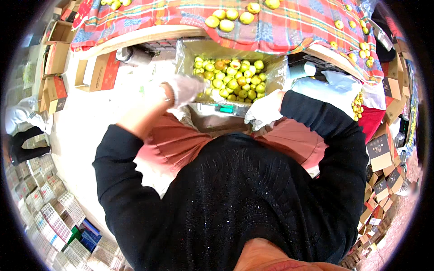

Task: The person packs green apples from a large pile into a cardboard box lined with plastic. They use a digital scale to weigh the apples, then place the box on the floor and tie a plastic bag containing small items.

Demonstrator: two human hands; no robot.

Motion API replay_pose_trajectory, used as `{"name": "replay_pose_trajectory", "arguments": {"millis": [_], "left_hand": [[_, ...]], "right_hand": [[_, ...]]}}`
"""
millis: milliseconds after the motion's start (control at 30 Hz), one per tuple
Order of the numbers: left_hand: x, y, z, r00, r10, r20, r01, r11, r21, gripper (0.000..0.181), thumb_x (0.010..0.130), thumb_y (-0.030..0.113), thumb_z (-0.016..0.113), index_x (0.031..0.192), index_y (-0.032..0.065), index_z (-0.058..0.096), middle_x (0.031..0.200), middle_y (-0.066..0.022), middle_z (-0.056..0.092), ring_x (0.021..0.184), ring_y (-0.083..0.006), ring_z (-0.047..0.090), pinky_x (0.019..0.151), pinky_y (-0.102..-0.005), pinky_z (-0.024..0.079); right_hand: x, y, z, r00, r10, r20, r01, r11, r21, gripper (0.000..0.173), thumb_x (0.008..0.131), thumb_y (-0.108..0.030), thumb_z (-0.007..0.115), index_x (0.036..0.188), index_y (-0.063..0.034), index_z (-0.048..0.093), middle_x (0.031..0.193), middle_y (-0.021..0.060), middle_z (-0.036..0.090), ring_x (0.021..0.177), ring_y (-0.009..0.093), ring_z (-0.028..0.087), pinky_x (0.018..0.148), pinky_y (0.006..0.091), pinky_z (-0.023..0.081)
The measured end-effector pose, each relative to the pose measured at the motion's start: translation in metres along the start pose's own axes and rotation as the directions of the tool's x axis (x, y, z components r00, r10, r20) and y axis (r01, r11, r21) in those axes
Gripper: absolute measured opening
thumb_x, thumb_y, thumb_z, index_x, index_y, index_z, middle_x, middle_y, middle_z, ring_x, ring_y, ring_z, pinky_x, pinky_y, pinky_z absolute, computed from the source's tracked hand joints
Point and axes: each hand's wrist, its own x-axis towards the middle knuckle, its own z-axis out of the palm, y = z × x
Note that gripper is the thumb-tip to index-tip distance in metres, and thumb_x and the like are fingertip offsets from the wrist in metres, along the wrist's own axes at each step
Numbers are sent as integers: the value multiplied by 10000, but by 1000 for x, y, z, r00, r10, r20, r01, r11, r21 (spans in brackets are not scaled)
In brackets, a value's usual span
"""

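Note:
In front of me stands a plastic-lined box [282, 80], partly filled with small yellow-green round fruits [234, 79]; a few have brown or reddish patches. My left hand [186, 89], in a pale glove, is motion-blurred at the box's left side, close to the fruits. Whether anything sits in its fingers cannot be made out. At the near right corner is my right hand [266, 109], in a white glove, fingers bent and pointing down. Its fingertips do not show clearly enough to tell a grip. A device with a green panel [226, 108] shows below the box's near edge.
A plaid cloth [190, 13] covers the table beyond, with loose fruits [226, 25] on it. An open carton [96, 73] and a metal flask [132, 55] are left of the box. To the right lie a pale plastic bag [327, 88] and a cylindrical container [302, 70]. Stacked crates [56, 216] fill the lower left.

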Motion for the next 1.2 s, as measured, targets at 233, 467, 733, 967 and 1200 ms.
{"name": "replay_pose_trajectory", "arguments": {"millis": [233,467,733,967,1200], "left_hand": [[25,-14,11,890,75,449,-153,978,139,190,785,102,517,740,58,697,751,-113,674,701,-285,656,621,-403,519],[-48,-53,14,938,147,315,-163,986,27,146,710,149,573,571,106,594,569,-61,590,543,-248,573,524,-338,480],[18,-65,-140,916,-131,-380,-143,777,-613,369,858,137,563,1212,34,535,1131,-124,601,1001,-268,595,887,-333,465],[182,-137,-170,430,-357,-830,74,930,-361,646,753,379,651,1241,-15,493,1285,-223,478,1208,-336,442,1012,-376,359],[257,-159,-198,482,-63,-874,113,993,-9,517,857,425,518,1251,90,510,1239,-174,530,1128,-320,507,953,-363,402]], "right_hand": [[7,1,-2,996,-75,-39,76,997,21,515,833,-335,571,1207,15,516,1111,209,588,1036,371,546,881,414,438],[-8,-2,-7,874,-459,-159,483,858,175,447,871,-339,582,1152,9,559,1107,200,596,1010,340,565,866,391,444],[-124,36,-141,433,-56,-900,432,889,153,402,867,-227,614,1211,-35,535,1125,111,604,1060,191,564,916,310,442],[-141,176,-224,-229,424,-876,212,900,380,457,874,-275,579,1252,-33,493,1187,141,569,1104,212,541,926,307,420],[-113,238,-286,93,-331,-939,-821,508,-261,383,877,-353,513,1185,-131,561,1217,116,531,1147,278,484,961,361,389]]}}
